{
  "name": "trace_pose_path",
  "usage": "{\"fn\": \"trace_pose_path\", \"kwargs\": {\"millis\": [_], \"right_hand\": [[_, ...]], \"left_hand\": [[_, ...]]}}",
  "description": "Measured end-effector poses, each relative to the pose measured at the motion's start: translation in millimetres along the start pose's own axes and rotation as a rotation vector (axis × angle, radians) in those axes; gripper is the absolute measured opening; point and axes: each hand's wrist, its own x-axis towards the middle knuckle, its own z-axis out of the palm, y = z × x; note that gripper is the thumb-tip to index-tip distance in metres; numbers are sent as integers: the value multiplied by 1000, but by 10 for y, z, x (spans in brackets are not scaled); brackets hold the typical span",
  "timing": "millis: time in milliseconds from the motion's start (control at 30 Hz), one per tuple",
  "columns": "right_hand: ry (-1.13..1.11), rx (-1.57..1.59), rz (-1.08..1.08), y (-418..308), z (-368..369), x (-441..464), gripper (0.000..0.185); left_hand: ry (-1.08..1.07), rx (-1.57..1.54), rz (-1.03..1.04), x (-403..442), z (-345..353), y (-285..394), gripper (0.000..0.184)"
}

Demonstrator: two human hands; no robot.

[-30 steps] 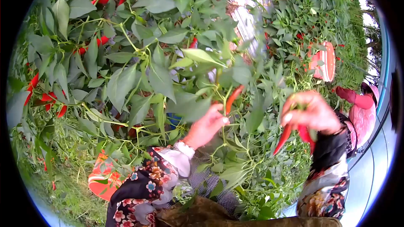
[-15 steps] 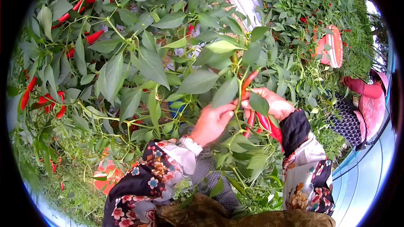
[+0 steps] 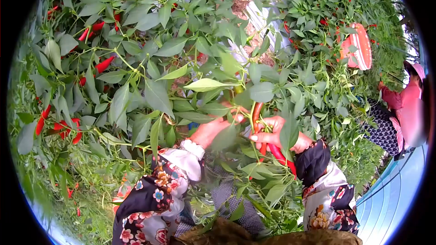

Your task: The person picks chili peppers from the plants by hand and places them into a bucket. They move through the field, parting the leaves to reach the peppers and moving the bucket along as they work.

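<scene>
Red peppers hang from my right hand, whose fingers are closed round them among the leaves. One more red pepper stands upright on the plant, right at the fingertips of my right hand. Just left of the green stem is my left hand, its fingers bent toward the stem and partly covered by leaves. Whether the left fingers grip anything is hidden. Green pepper leaves surround both hands.
More red peppers hang on plants at the left. A red basket stands at the upper right, near a person in pink. Another red container shows partly at the lower left. Pale ground sheeting runs between rows.
My right hand has come left from the far side, still holding peppers, to the upright pepper beside my left hand. The left hand stays near the stem. The other person has shifted slightly in view.
</scene>
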Motion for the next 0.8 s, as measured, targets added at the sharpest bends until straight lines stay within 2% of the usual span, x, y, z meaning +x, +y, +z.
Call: {"fn": "trace_pose_path", "kwargs": {"millis": [33, 133, 167, 267, 333, 400, 433, 533, 600, 633, 700, 767, 800], "right_hand": [[-1, 5, 10, -7, 7, -28, 13], [-15, -86, -35, 28, -12, -37, 14], [-28, -127, -44, -39, -5, -56, 16], [-3, -214, -47, -92, -14, -56, 17], [14, -225, -77, -89, -12, -39, 16], [31, -235, -141, -107, 35, -20, 14], [33, -240, -117, -114, 42, -7, 14], [53, -231, -86, -162, 60, -12, 15], [67, -256, -128, -132, 55, 2, 15], [76, -287, -173, -60, 26, 25, 16], [104, -369, -217, 26, -16, 2, 17], [98, -377, -161, 71, 5, -54, 18], [98, -386, -140, 77, 6, -77, 18]], "left_hand": [[45, 144, -35, -87, 61, 100, 28], [89, 100, -4, -146, 69, 100, 28], [134, 438, -43, -164, 81, 239, 27], [240, 578, 286, -162, 88, 94, 24], [348, 910, 585, -194, 109, 104, 23], [479, 1477, 953, -297, 279, 348, 21], [402, 1038, 614, -330, 334, 407, 23], [408, 1160, 812, -279, 386, 535, 21], [415, 962, 539, -326, 456, 530, 15], [361, 958, 377, -398, 477, 601, 19], [264, 939, 236, -464, 444, 631, 17], [185, 919, 281, -472, 387, 614, 12], [148, 913, 312, -470, 375, 646, 16]]}}
